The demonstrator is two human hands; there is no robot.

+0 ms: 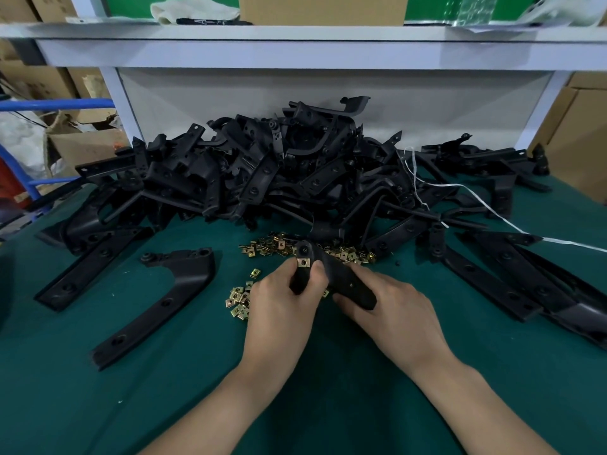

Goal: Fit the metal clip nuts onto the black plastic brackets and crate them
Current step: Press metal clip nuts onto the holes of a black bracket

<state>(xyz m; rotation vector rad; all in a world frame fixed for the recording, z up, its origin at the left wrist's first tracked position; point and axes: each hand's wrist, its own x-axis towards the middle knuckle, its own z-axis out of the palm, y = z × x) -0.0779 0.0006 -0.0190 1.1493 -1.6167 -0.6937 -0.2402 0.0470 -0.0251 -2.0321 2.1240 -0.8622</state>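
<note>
A black plastic bracket [341,277] is held above the green table between both hands. My left hand [282,300] grips its left arm, thumb and forefinger on either side of a brass clip nut [303,262] seated on that arm. My right hand [391,310] clasps the bracket's lower right end. Loose clip nuts [272,246] lie scattered behind the hands, and a smaller cluster of clip nuts [239,298] sits just left of my left hand. A big heap of black brackets [279,169] fills the back of the table.
Single brackets lie flat at the left [157,303] and right [492,280] of the green table [164,405]. A white string [486,205] trails over the heap to the right. A white shelf [295,37] overhangs the back. Cardboard boxes [578,133] stand at both sides.
</note>
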